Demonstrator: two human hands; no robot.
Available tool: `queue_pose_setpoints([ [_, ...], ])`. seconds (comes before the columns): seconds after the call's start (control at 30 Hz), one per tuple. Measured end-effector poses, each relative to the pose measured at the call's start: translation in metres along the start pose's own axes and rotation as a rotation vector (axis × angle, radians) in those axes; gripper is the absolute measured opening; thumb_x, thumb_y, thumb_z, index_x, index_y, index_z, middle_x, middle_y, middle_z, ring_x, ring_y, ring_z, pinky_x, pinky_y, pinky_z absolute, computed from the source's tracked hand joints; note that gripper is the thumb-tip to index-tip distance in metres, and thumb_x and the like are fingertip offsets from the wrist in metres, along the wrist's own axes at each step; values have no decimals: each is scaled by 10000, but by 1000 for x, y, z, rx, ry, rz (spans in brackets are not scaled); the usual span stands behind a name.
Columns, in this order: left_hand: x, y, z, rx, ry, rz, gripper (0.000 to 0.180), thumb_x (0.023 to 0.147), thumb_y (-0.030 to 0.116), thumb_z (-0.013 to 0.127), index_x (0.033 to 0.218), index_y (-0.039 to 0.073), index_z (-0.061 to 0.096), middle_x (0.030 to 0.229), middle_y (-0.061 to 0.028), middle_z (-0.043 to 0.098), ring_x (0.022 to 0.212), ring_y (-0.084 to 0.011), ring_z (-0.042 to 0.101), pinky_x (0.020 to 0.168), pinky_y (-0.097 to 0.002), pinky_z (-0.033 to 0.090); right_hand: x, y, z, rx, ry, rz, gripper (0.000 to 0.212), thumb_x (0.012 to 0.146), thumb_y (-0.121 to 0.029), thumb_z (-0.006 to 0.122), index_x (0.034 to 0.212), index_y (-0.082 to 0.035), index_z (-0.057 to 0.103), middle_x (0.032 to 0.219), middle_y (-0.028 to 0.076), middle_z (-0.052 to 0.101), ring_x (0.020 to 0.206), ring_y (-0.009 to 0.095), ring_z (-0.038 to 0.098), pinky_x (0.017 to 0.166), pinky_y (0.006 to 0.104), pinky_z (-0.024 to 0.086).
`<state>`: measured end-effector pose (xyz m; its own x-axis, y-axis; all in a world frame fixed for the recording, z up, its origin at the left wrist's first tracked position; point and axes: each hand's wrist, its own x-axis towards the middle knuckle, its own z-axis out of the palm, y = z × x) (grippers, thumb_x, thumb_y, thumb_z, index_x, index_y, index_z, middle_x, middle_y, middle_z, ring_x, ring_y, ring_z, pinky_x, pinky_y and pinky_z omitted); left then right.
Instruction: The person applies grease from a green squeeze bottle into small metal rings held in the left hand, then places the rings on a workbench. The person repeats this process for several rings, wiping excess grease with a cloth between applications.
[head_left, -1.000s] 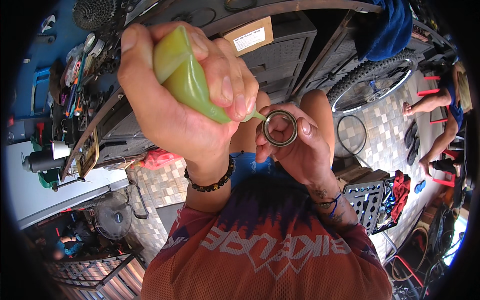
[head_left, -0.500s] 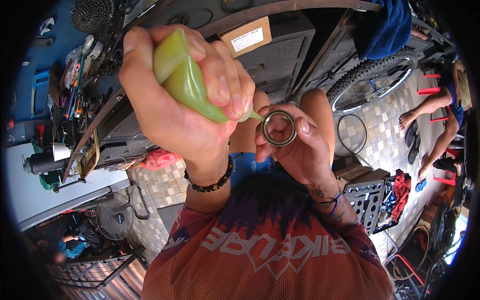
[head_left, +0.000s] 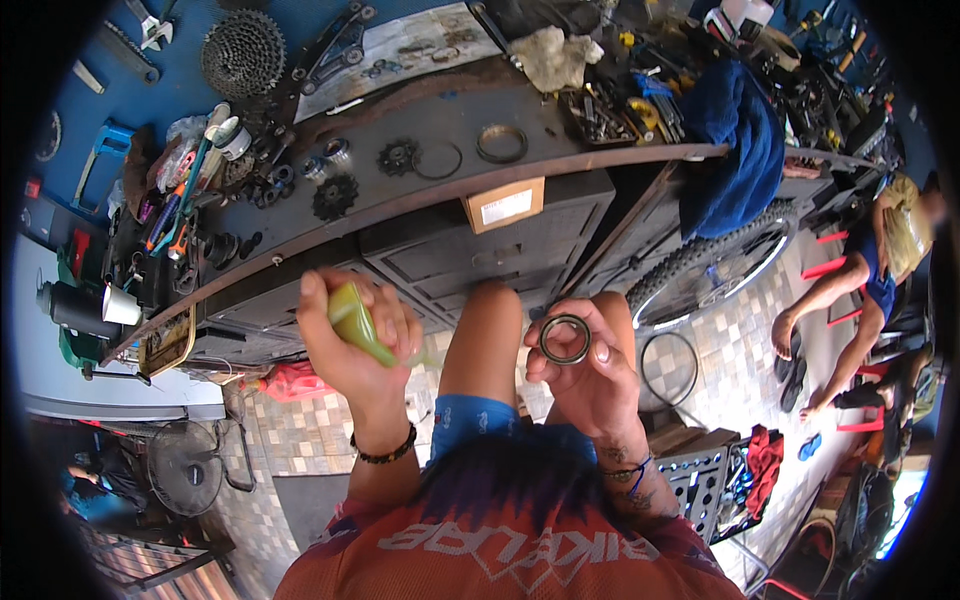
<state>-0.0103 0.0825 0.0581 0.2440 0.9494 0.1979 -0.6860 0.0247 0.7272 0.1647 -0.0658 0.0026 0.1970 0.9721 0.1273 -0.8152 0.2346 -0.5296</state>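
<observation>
My left hand (head_left: 350, 365) is closed around a small green squeeze bottle (head_left: 356, 322), its nozzle pointing down and to the right. My right hand (head_left: 597, 385) pinches a dark metal ring (head_left: 565, 339), like a bearing, between thumb and fingertips at chest height. A gap of about a hand's width separates the bottle tip from the ring. A beaded bracelet sits on my left wrist. My knee in blue shorts (head_left: 480, 415) shows between the hands.
A dark workbench (head_left: 420, 205) ahead carries sprockets, a cassette (head_left: 243, 52), loose rings (head_left: 501, 143), tools and a blue cloth (head_left: 735, 140). A cardboard box (head_left: 503, 204) hangs at its edge. A bicycle wheel (head_left: 715, 265) leans right; a person (head_left: 860, 280) sits beyond. A fan (head_left: 187, 467) stands lower left.
Both hands have dropped lower and farther from my face. The bottle's tip, which was at the ring, has moved left and away from it.
</observation>
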Motion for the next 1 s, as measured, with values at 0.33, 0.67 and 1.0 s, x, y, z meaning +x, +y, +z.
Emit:
queue_pose_setpoints([
  [0.33, -56, -6, -70, 109, 428, -259, 453, 1046, 467, 495, 833, 70, 532, 501, -63, 438, 361, -160, 383, 353, -309, 324, 72, -63, 40, -236, -65, -127, 412, 1004, -180, 655, 1336, 2, 494, 1306, 211, 598, 1216, 303, 650, 1118, 460, 514],
  [0.67, -59, -4, -101, 77, 490, -216, 439, 1061, 443, 478, 835, 70, 528, 505, -76, 449, 343, -161, 368, 329, -299, 332, 92, -62, 57, 268, 33, 150, 420, 1059, -280, 580, 1309, 57, 546, 1296, 238, 631, 1285, 303, 617, 1140, 395, 506],
  [1.0, -58, -12, -104, 90, 476, -246, 453, 1062, 472, 498, 843, 80, 553, 504, -55, 438, 352, -156, 371, 343, -301, 327, 139, -68, 75, -681, -28, -219, 468, 957, -60, 683, 1376, 9, 489, 1222, 179, 630, 1216, 341, 654, 1069, 387, 533],
])
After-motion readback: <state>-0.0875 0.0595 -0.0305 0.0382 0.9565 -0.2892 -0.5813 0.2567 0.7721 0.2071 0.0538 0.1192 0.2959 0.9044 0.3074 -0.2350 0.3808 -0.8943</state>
